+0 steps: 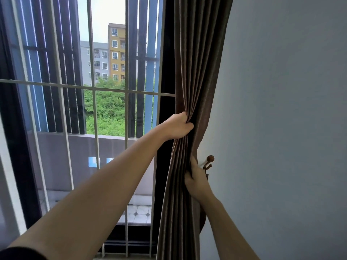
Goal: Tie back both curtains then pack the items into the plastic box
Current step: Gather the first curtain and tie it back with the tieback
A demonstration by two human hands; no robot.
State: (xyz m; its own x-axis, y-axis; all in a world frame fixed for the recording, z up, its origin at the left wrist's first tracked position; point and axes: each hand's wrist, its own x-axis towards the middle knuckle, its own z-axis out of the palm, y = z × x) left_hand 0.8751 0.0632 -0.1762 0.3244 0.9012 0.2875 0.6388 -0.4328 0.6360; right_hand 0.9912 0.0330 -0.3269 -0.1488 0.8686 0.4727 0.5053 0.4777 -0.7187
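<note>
**Two hands on one gathered curtain, right of window**

One dark brown pleated fabric curtain (195, 72) hangs bunched between the black window frame (165, 62) and the pale grey wall (281, 109). Left hand (177, 126), fingers curled tight, pinches the folds at the inner edge. Right hand (195, 180), lower, clasps the bundle from the wall side; its fingertips are hidden behind cloth. A brown wooden wall hook with round knob (208, 163) sits just beside the right hand. White metal window bars (93, 87) cross the glass. Plastic box: out of view.
</note>
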